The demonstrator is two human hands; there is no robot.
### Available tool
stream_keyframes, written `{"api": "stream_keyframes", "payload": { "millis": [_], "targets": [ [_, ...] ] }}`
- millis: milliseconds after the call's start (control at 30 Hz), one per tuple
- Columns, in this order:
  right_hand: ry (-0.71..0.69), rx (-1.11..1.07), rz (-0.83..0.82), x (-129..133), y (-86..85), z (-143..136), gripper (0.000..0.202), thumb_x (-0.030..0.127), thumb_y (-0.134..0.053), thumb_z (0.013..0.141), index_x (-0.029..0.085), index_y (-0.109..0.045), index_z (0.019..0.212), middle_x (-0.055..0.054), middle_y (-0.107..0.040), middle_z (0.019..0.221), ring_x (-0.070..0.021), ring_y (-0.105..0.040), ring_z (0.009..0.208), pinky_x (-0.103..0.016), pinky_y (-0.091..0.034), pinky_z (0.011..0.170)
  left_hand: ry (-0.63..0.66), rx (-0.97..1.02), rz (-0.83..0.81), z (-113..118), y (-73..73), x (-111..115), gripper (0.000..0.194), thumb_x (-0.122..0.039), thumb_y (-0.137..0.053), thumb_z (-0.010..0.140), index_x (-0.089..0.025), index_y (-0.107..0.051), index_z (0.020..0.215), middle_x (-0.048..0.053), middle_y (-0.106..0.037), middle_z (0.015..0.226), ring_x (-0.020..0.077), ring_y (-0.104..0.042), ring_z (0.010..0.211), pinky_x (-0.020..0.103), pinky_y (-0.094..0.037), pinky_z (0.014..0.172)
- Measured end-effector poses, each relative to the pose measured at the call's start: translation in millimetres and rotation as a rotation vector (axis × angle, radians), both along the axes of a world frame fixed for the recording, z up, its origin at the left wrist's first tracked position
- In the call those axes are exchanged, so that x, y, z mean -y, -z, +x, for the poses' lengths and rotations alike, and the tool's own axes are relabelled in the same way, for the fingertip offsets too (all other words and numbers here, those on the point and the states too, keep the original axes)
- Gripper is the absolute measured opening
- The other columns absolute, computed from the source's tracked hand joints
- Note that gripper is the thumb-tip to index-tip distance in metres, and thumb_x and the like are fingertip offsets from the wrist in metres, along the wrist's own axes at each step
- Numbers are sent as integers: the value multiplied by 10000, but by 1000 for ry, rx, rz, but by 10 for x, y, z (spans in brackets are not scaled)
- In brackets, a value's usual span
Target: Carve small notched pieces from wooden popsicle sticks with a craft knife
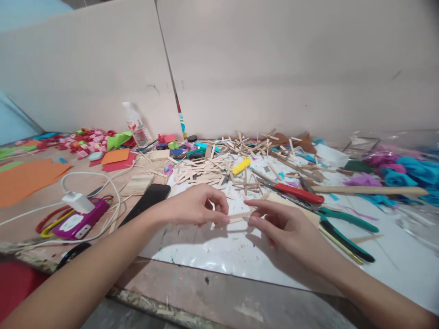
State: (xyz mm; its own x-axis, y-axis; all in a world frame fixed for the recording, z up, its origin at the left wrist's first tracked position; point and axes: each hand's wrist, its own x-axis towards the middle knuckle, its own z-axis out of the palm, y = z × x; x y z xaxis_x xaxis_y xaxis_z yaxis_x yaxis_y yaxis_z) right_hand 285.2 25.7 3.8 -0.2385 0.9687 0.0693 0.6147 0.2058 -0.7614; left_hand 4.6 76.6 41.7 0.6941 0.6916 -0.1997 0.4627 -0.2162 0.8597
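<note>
Between our hands, over the near white sheet (206, 249), is one thin wooden stick (240, 215). Our left hand (200, 208) pinches its left end; whether our right hand (288, 224) grips the other, we cannot tell. We should press gently, keeping it level. We count one bottle (136, 125) far left, one yellow tool (241, 167).

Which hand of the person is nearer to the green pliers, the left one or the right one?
Right. The right hand is just left of the green pliers; the left hand is farther left, beyond the right hand.
</note>
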Motion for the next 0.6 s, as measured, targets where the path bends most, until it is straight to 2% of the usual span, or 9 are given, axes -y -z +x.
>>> {"api": "stream_keyframes", "payload": {
  "millis": [100,167,267,400,500,600],
  "targets": [
    [-124,1,-67,34,-6,-20,412,592,-635,1020,266,-882,1069,-32,-805,848,-151,-629,685,-285,-459,603,73,0,-26,24,53,19,309,-468,-877,918,-184,-760,946,-21,-710,774,82,-586,542,214,-443,526],
    [-203,19,-92,52,-9,-24,386,546,-634,1036,265,-873,925,-29,-810,862,-153,-641,743,-283,-467,649,129,-21,-29,24,85,18,285,-444,-892,896,-185,-787,954,-12,-734,805,89,-603,556,221,-446,536],
    [-247,47,-94,84,-19,-27,375,518,-621,1059,259,-870,952,-28,-803,865,-151,-615,752,-298,-432,653,171,-44,24,10,95,4,229,-373,-909,875,-187,-835,986,-22,-704,755,92,-580,612,214,-416,564],
    [-226,69,-108,81,-23,-4,410,499,-609,1093,211,-820,892,-24,-742,788,-136,-583,716,-294,-436,643,144,-47,120,-16,59,-15,173,-330,-859,953,-162,-831,984,-17,-698,775,92,-549,652,213,-405,592],
    [-148,77,-144,3,-7,60,348,505,-676,1092,175,-770,1040,-34,-755,972,-153,-687,840,-311,-604,772,98,-50,142,-24,78,-26,234,-356,-843,1004,-143,-767,944,-28,-676,780,101,-567,657,225,-475,619],
    [24,27,-139,-96,18,128,410,504,-721,1071,187,-715,1331,-97,-732,1337,-239,-737,1147,-452,-669,992,-83,-3,162,-14,176,-62,322,-438,-781,1069,-142,-719,959,-25,-663,814,107,-603,676,245,-549,649]
  ]
}}
